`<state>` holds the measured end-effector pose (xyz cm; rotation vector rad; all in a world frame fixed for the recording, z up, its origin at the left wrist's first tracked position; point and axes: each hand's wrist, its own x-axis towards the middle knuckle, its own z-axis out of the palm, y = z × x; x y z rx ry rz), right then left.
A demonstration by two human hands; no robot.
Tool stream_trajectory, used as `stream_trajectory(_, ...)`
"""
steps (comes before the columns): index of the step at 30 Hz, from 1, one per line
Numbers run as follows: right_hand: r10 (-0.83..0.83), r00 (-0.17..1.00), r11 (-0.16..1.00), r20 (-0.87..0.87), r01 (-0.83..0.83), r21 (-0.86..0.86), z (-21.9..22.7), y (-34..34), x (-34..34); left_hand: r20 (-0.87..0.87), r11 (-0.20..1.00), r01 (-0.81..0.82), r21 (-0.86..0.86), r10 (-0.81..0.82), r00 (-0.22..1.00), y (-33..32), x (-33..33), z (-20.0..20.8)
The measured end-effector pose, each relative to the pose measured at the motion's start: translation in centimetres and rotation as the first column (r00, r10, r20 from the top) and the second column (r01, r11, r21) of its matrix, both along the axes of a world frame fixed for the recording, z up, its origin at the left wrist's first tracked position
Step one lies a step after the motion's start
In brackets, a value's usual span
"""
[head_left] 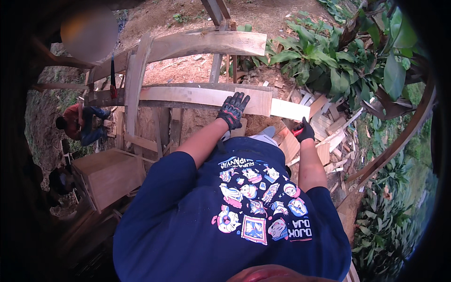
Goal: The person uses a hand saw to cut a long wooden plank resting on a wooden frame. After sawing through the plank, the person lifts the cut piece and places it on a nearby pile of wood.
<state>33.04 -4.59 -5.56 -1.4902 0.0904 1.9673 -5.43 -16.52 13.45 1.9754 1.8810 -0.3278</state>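
My left hand point(231, 112), in a black glove with red marks, lies flat with fingers spread on a pale wooden board point(260, 102). This board rests across a long plank point(183, 95) on a wooden beam. A brighter, sunlit piece of wood point(290, 110) juts out past the board's right end. Just below that piece's right tip is my right hand point(305, 131), also gloved. Its fingers are curled with one digit pointing up towards the wood's edge. Something red shows at its inner side; whether that is part of the glove or a held thing is unclear.
Another wide plank point(206, 45) spans the far side, with an upright board point(137, 80) crossing at left. Wood offcuts point(329, 129) lie heaped at right beside leafy plants point(324, 58). A person point(80, 122) crouches at far left, near a wooden box point(110, 176).
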Motion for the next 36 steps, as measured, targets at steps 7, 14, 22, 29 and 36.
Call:
stream_trajectory(7,0.067,0.977,0.962,0.201,-0.117,0.248,3.2,-3.3,3.2,-0.002,0.972,0.122,-0.203,-0.125,0.992,7.0,3.8,-1.5)
stream_trajectory(14,0.06,0.984,0.978,0.17,-0.092,0.188,7.7,-6.5,2.2,0.076,0.963,0.213,-0.163,-0.203,0.976,5.3,2.4,-3.7)
stream_trajectory(22,-0.022,0.992,0.974,0.123,-0.006,0.227,6.9,-8.6,1.5,0.149,0.988,-0.138,0.07,0.127,0.981,3.0,-10.3,2.3)
stream_trajectory(29,-0.087,0.993,0.991,0.083,0.077,0.11,8.3,-8.2,1.4,0.035,0.653,-0.739,0.165,0.745,0.666,-2.1,-35.1,13.8)
stream_trajectory(36,-0.128,0.987,0.963,0.095,0.101,0.251,8.9,-6.7,-0.1,-0.191,0.521,-0.814,0.257,0.853,0.486,-10.6,-51.3,13.2)
